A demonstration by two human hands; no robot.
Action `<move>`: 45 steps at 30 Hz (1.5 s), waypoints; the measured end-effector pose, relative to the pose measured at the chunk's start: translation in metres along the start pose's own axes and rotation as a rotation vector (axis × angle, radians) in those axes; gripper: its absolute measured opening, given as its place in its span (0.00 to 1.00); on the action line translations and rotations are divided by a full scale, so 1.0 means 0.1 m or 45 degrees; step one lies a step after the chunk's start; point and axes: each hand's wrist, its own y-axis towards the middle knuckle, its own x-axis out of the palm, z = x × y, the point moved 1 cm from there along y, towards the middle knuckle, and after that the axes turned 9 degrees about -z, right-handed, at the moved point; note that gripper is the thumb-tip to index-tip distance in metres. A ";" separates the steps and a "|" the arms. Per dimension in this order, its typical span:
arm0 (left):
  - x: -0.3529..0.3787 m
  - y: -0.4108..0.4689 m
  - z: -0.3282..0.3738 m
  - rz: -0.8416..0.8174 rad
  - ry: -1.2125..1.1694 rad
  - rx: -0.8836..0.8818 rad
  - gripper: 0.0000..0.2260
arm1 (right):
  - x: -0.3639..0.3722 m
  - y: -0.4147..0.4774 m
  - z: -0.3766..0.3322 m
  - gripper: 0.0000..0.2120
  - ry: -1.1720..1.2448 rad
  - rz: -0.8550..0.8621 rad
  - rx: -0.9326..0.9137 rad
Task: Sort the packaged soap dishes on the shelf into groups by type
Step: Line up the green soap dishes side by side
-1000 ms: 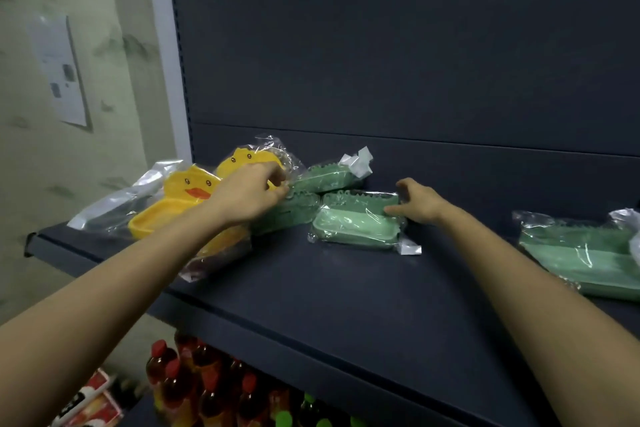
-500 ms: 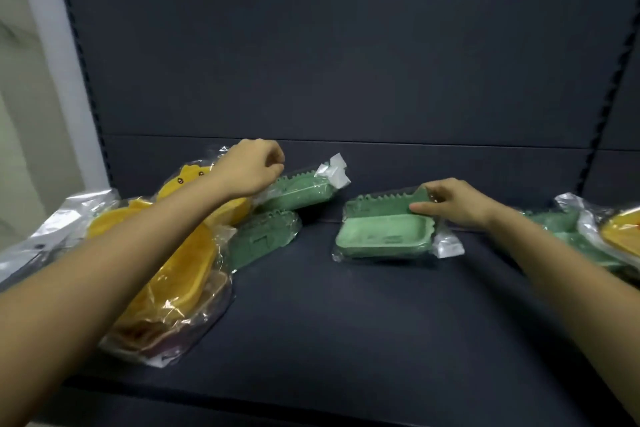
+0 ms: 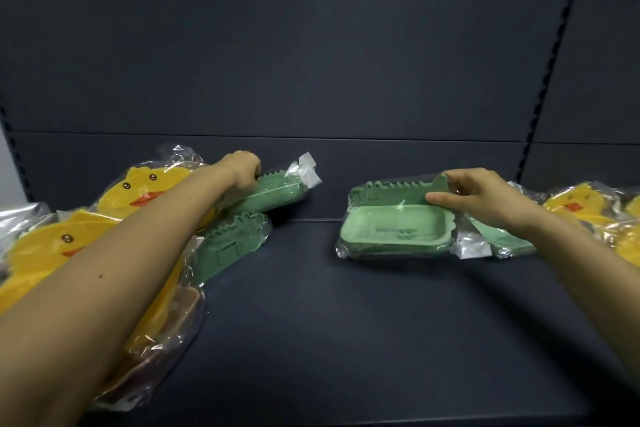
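Observation:
My left hand [image 3: 242, 172] grips a bagged green crocodile soap dish [image 3: 273, 192] that leans on another green one [image 3: 230, 250]. Behind and under my left arm lie yellow duck soap dishes [image 3: 142, 189] in clear bags. My right hand [image 3: 478, 198] holds the back edge of a green crocodile dish [image 3: 391, 229] lying flat on the dark shelf [image 3: 346, 340]. A further green dish [image 3: 498, 236] sits partly under my right wrist. More yellow duck dishes [image 3: 581, 206] lie at the far right.
A brown packaged item [image 3: 166, 333] lies under the yellow duck bags near the shelf's front left. The dark back panel [image 3: 311, 62] rises right behind the dishes. A slotted upright [image 3: 554, 55] runs down the panel at the right.
The view has swung right and closer. My right hand has slid its green dish rightward toward the green ones at the right. My left hand has moved from the duck bag onto a green dish.

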 end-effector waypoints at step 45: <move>-0.54 -0.54 1.15 0.176 -0.582 0.609 0.04 | -0.85 -1.28 0.74 0.06 0.308 0.288 0.102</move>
